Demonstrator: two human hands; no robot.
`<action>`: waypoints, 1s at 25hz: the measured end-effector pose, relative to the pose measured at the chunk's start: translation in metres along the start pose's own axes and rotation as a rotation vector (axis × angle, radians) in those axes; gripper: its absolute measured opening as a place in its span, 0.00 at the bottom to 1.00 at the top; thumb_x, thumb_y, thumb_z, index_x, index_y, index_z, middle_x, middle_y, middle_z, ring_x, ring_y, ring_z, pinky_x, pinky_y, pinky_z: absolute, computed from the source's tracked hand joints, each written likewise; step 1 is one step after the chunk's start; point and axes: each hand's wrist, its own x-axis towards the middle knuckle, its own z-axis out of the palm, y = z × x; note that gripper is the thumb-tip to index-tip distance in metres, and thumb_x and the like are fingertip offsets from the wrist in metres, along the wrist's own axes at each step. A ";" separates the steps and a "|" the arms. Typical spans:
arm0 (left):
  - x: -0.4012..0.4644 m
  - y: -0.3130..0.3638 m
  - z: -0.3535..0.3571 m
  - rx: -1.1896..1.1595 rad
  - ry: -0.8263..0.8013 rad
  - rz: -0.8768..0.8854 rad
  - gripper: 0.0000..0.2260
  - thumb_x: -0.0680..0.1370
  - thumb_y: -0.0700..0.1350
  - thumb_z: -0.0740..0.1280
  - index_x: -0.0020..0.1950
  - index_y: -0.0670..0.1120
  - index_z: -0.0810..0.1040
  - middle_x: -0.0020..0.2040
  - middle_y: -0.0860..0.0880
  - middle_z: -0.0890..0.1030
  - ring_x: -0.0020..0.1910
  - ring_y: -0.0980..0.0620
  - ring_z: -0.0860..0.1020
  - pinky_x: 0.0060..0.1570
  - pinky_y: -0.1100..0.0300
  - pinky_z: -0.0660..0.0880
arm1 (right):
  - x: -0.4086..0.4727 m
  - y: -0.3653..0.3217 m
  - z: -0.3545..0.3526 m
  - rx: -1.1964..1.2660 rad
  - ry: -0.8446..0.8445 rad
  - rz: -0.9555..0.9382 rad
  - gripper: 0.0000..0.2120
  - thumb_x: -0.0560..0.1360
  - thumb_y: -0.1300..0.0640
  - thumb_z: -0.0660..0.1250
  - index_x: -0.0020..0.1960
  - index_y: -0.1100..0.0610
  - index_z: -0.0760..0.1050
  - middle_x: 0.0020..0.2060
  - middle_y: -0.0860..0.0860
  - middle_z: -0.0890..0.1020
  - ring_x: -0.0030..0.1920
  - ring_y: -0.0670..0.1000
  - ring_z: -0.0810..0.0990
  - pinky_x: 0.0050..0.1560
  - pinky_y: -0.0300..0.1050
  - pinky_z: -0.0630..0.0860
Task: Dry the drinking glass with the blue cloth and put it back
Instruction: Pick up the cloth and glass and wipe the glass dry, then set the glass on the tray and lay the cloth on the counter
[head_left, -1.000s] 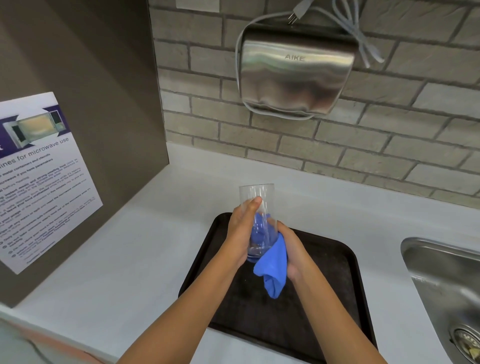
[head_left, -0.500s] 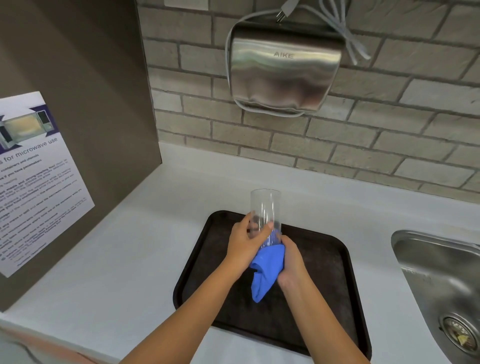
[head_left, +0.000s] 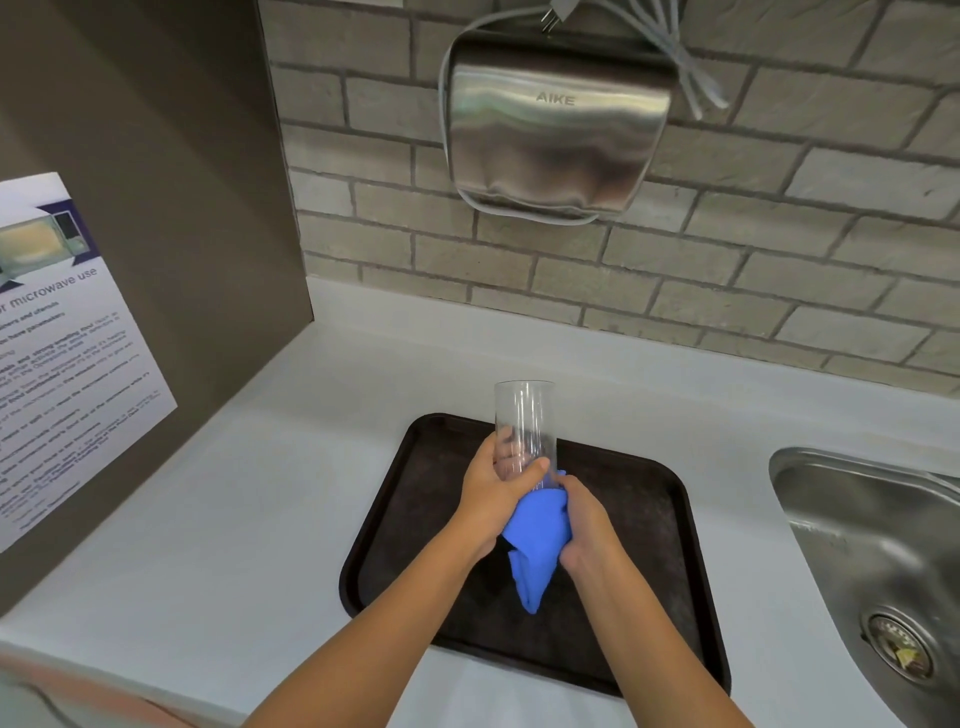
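Head view: left grip (head_left: 496, 499) round glass (head_left: 524, 426), right grip (head_left: 587, 525) bunching blue cloth (head_left: 537, 540), base hidden.

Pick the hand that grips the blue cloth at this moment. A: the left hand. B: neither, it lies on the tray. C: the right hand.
C: the right hand bunches the blue cloth at the base of the drinking glass, which the left hand holds.

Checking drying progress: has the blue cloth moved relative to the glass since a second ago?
Yes. The blue cloth has slid down from inside the glass to its base.
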 end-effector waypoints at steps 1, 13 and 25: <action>0.001 -0.003 0.002 -0.011 0.007 0.003 0.27 0.76 0.42 0.74 0.74 0.48 0.70 0.62 0.50 0.81 0.58 0.56 0.81 0.50 0.67 0.79 | 0.001 0.001 -0.003 0.005 0.017 -0.005 0.11 0.80 0.56 0.62 0.45 0.59 0.79 0.39 0.58 0.82 0.38 0.56 0.80 0.38 0.49 0.78; 0.016 -0.041 0.002 0.159 -0.122 0.092 0.37 0.73 0.38 0.77 0.78 0.48 0.62 0.71 0.53 0.74 0.70 0.60 0.71 0.61 0.72 0.71 | -0.036 0.028 -0.033 -0.365 0.130 -0.272 0.09 0.80 0.52 0.63 0.46 0.53 0.80 0.40 0.54 0.82 0.40 0.50 0.80 0.44 0.46 0.77; -0.012 -0.025 -0.032 0.077 -0.297 -0.017 0.10 0.84 0.41 0.61 0.61 0.50 0.78 0.46 0.58 0.76 0.43 0.64 0.77 0.60 0.59 0.76 | -0.082 0.045 0.018 -0.420 -0.170 -0.708 0.20 0.78 0.66 0.53 0.62 0.52 0.77 0.59 0.55 0.76 0.57 0.44 0.77 0.57 0.36 0.75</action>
